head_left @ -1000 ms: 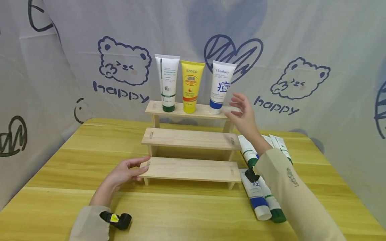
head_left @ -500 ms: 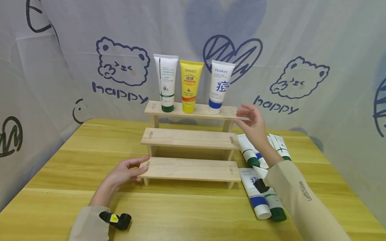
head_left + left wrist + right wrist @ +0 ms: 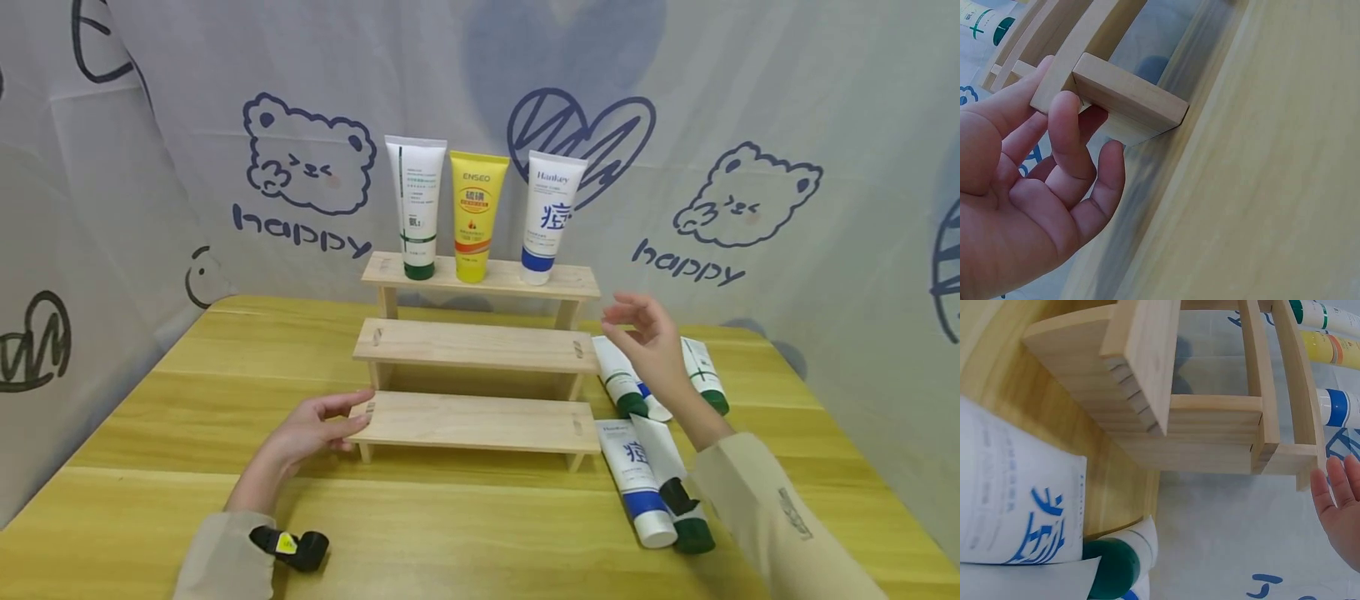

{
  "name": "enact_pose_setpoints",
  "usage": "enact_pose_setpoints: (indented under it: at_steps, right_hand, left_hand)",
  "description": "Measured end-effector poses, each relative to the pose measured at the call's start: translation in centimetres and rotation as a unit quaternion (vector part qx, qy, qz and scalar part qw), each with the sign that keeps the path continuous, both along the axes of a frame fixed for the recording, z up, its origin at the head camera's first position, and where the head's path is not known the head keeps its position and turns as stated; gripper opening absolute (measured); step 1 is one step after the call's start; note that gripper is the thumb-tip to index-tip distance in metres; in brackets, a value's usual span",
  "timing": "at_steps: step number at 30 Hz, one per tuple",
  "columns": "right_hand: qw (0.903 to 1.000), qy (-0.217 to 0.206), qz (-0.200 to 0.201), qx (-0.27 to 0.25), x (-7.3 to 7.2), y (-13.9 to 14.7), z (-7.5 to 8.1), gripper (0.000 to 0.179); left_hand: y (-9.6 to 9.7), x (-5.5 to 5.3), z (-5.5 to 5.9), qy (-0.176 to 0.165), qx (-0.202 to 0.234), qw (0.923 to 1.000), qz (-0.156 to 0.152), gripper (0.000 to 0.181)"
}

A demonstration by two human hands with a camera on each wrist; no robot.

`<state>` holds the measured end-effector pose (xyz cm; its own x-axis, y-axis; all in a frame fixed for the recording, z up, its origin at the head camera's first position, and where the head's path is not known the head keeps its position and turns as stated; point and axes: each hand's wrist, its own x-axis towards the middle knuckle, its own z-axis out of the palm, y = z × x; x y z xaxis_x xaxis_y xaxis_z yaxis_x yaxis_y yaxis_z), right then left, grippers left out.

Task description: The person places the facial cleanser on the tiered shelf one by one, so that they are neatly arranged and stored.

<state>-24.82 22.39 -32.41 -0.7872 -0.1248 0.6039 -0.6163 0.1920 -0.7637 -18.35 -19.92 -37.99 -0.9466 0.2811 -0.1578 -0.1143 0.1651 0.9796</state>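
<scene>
Squeeze tubes [image 3: 472,217] stand 3 in a row on the top step [image 3: 502,280] of a wooden stand [image 3: 480,343]. With that stand as my clock's centre, the white tube with a green cap [image 3: 418,208] is at 11 o'clock, the yellow tube [image 3: 477,221] at 12 and the white tube with a blue band [image 3: 551,218] at 1. Each rests upright on its cap, crimped end up, presumably because the cap is its flat, steady base. Their printed fronts face me, so the labels read easily.

At 8 o'clock, my left grip [image 3: 307,429] pinches the end of the bottom step [image 3: 480,421], digits bent about the board; I judge this steadies a light frame that a nudge could slide across the table [image 3: 450,517].

My right grip [image 3: 649,340] hangs in the air at 3 o'clock, just off the stand's end, fingers loosely bent and holding nothing, which suits a spot with nothing to brace.

Below it, toward 4 o'clock, a lying tube with a white cap [image 3: 637,483] rests against a lying tube with a green cap [image 3: 693,535], both caps aimed at about 5. Flat like this they cannot topple, and they lie handy to my right side. More tubes [image 3: 621,375] lie around 3 o'clock; my right arm partly hides them, so I cannot count them.
</scene>
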Motion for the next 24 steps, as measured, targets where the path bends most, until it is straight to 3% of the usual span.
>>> enact_pose_setpoints:
  at_steps: [1,5,7,8,13,16,21,24]
  right_hand:
    - [1.0,0.004,-0.006,0.001,0.9,-0.2,0.5,0.035]
    - [0.9995,-0.002,0.017,-0.027,-0.2,1.6,-1.5,0.036]
    - [0.9989,0.005,0.03,-0.037,-1.4,3.0,-3.3,0.037]
    - [0.999,-0.005,0.026,-0.037,-1.1,3.1,-3.0,0.036]
    - [0.9999,0.004,-0.007,0.012,-3.3,6.2,-7.0,0.036]
    - [0.9999,-0.003,-0.009,0.008,-2.3,6.4,-7.3,0.035]
    - [0.9997,-0.01,-0.024,0.003,2.4,4.2,-3.8,0.029]
    - [0.9999,-0.008,-0.015,-0.005,2.8,4.7,-4.1,0.024]
  left_hand:
    - [0.0,0.0,0.0,-0.001,0.001,1.0,0.0,0.056]
    - [0.0,0.1,0.0,-0.002,0.003,1.0,-0.001,0.056]
    - [0.0,0.1,0.0,-0.002,0.002,1.0,0.0,0.056]
    - [0.0,0.1,0.0,-0.002,0.002,1.0,-0.001,0.057]
    - [0.1,0.0,0.1,0.0,0.002,1.0,-0.001,0.057]
    - [0.0,0.0,0.0,-0.001,0.003,1.0,-0.002,0.057]
    - [0.0,-0.1,-0.1,-0.003,0.006,1.0,-0.003,0.057]
    - [0.0,-0.2,-0.1,-0.002,0.003,1.0,-0.003,0.056]
